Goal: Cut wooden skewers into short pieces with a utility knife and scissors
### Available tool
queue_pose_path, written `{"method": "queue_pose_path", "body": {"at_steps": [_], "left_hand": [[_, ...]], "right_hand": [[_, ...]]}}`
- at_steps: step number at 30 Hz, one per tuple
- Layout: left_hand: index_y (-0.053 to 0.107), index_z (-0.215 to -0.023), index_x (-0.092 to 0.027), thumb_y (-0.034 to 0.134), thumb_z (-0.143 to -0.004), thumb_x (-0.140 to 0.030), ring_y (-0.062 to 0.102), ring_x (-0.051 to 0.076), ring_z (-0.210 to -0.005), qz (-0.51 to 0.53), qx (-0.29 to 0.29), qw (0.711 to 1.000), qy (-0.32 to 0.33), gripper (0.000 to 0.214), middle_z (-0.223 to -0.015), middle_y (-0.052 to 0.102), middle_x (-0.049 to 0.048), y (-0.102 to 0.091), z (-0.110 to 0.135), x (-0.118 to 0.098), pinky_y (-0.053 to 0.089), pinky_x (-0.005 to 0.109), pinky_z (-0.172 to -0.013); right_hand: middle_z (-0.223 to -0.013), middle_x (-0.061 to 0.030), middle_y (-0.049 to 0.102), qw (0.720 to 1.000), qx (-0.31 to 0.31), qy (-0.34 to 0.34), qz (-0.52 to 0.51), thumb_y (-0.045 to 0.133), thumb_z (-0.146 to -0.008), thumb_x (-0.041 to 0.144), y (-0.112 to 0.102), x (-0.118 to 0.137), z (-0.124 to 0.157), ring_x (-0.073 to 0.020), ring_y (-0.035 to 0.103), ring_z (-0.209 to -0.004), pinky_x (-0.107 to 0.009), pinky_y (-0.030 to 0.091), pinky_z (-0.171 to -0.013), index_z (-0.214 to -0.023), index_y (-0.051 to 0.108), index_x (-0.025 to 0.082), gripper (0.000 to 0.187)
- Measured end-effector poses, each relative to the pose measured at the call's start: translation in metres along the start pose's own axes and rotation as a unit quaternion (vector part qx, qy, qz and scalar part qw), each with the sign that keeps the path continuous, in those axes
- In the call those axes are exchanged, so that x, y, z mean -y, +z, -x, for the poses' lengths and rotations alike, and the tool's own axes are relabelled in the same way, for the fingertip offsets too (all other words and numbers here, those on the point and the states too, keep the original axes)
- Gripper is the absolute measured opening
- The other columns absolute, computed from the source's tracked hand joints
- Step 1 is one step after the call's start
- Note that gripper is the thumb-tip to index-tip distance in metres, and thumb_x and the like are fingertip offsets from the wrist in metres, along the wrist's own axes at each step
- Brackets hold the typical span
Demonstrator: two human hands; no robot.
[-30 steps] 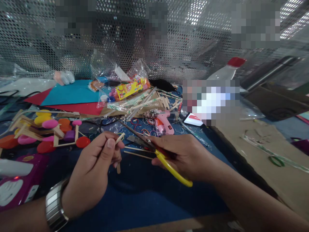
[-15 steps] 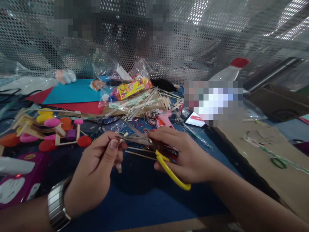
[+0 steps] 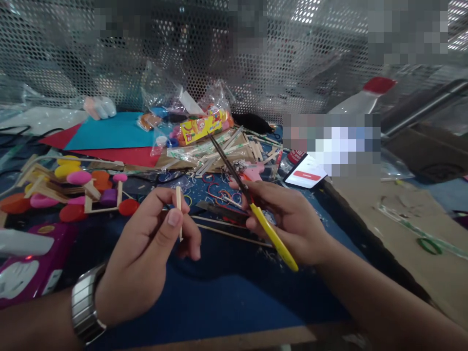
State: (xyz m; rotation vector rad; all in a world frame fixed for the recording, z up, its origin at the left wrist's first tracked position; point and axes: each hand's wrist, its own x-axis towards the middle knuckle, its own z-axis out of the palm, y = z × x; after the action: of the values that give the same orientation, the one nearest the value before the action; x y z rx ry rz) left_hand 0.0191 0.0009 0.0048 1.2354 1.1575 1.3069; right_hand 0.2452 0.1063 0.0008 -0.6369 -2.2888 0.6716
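My left hand (image 3: 153, 248) pinches a short thin wooden stick (image 3: 179, 207) upright between thumb and fingers, above the blue table cover (image 3: 226, 292). A metal watch (image 3: 86, 307) is on that wrist. My right hand (image 3: 292, 219) grips yellow-handled scissors (image 3: 252, 207), blades spread wide apart, one pointing up and away, the other lying low toward the left. The scissors are a little to the right of the stick and do not touch it. Two long thin sticks (image 3: 226, 231) lie on the cover under the blades.
A construction of sticks and coloured caps (image 3: 73, 190) lies at the left. Behind are teal and red paper sheets (image 3: 109, 136), plastic bags of sticks (image 3: 204, 141), a pink glue gun (image 3: 254, 171), a phone (image 3: 305, 174), a red-capped white bottle (image 3: 361, 100). A purple box (image 3: 29, 273) sits front left.
The scissors were closed over the stick half a second ago; now the blades have opened and drawn back to the right. My left hand has turned the stick upright.
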Motion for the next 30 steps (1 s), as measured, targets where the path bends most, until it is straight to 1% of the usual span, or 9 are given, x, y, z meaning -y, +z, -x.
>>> {"method": "queue_pose_path", "body": {"at_steps": [5,8,12,15,17,19,22,25,30], "left_hand": [[0.049,-0.099,-0.027,0.044,-0.107,-0.043,0.056,0.011,-0.061,0.003,0.015,1.0,0.014,0.018,-0.066,0.065,-0.0054,-0.0005,0.0021,0.0005,0.048,0.022,-0.06],[0.05,-0.1,-0.028,0.045,-0.107,-0.043,0.056,0.01,-0.062,0.003,0.02,1.0,0.017,0.018,-0.068,0.066,-0.0058,-0.0003,0.0033,0.0004,0.048,0.022,-0.06],[0.05,-0.099,-0.027,0.044,-0.107,-0.044,0.057,0.01,-0.062,-0.01,0.023,1.0,0.019,0.019,-0.068,0.067,-0.0057,0.0003,0.0035,0.0004,0.047,0.02,-0.059],[0.049,-0.099,-0.028,0.044,-0.107,-0.044,0.056,0.01,-0.061,-0.016,0.021,0.999,0.026,0.018,-0.066,0.066,-0.0063,0.0002,0.0034,0.001,0.048,0.021,-0.06],[0.049,-0.099,-0.028,0.045,-0.106,-0.044,0.056,0.01,-0.061,-0.023,0.017,0.999,0.029,0.018,-0.066,0.063,-0.0065,-0.0004,0.0036,0.002,0.048,0.021,-0.059],[0.051,-0.099,-0.028,0.047,-0.106,-0.044,0.056,0.01,-0.062,-0.039,0.013,0.999,0.033,0.018,-0.068,0.06,-0.0059,-0.0012,0.0036,0.0032,0.048,0.021,-0.059],[0.055,-0.1,-0.027,0.05,-0.105,-0.042,0.056,0.011,-0.065,-0.077,0.008,0.996,0.042,0.016,-0.074,0.058,-0.0042,-0.0021,0.0024,0.0048,0.051,0.022,-0.06],[0.058,-0.1,-0.028,0.051,-0.104,-0.039,0.056,0.01,-0.064,-0.114,0.005,0.992,0.062,0.014,-0.078,0.059,-0.0034,-0.0024,0.0005,0.0053,0.053,0.019,-0.057],[0.061,-0.1,-0.028,0.053,-0.103,-0.031,0.058,0.008,-0.063,-0.186,-0.008,0.977,0.107,0.009,-0.078,0.061,-0.0045,-0.0032,-0.0012,0.0046,0.053,0.016,-0.057]], "right_hand": [[-0.082,-0.006,0.067,1.0,0.009,-0.006,0.009,0.067,-0.094,0.046,0.0033,0.0016,0.0004,-0.0182,0.062,-0.069,-0.03,0.048,-0.061,-0.126,0.067,0.01,0.048],[-0.078,-0.0035,0.064,0.999,0.016,-0.029,0.007,0.07,-0.093,0.046,0.0044,0.0033,0.0,-0.0162,0.056,-0.064,-0.029,0.046,-0.058,-0.125,0.068,0.012,0.047],[-0.078,-0.0022,0.06,0.998,0.031,-0.051,0.001,0.071,-0.093,0.044,0.0031,0.0022,0.0002,-0.0147,0.052,-0.064,-0.028,0.044,-0.058,-0.128,0.067,0.01,0.05],[-0.08,-0.0026,0.061,0.997,0.044,-0.068,-0.01,0.072,-0.092,0.04,0.0015,-0.0003,0.0014,-0.0148,0.053,-0.067,-0.028,0.044,-0.06,-0.132,0.065,0.012,0.05],[-0.086,-0.0048,0.064,0.995,0.055,-0.083,-0.014,0.073,-0.091,0.036,0.0007,-0.0012,0.002,-0.0155,0.056,-0.07,-0.028,0.046,-0.062,-0.135,0.064,0.012,0.05],[-0.092,-0.0075,0.065,0.993,0.066,-0.094,-0.019,0.074,-0.09,0.034,0.0001,-0.0007,0.0021,-0.0158,0.058,-0.075,-0.028,0.048,-0.065,-0.135,0.064,0.01,0.052],[-0.096,-0.0089,0.064,0.992,0.072,-0.099,-0.027,0.077,-0.087,0.031,-0.0007,0.002,0.0017,-0.0155,0.059,-0.079,-0.028,0.049,-0.069,-0.132,0.066,0.007,0.053],[-0.098,-0.0096,0.064,0.993,0.073,-0.092,-0.025,0.078,-0.085,0.03,-0.0013,0.0039,0.0019,-0.0163,0.06,-0.082,-0.029,0.05,-0.071,-0.133,0.065,0.006,0.055],[-0.104,-0.012,0.065,0.994,0.063,-0.089,-0.034,0.077,-0.087,0.033,-0.0014,0.003,0.0036,-0.0184,0.062,-0.085,-0.032,0.051,-0.074,-0.135,0.064,0.006,0.057]]}}
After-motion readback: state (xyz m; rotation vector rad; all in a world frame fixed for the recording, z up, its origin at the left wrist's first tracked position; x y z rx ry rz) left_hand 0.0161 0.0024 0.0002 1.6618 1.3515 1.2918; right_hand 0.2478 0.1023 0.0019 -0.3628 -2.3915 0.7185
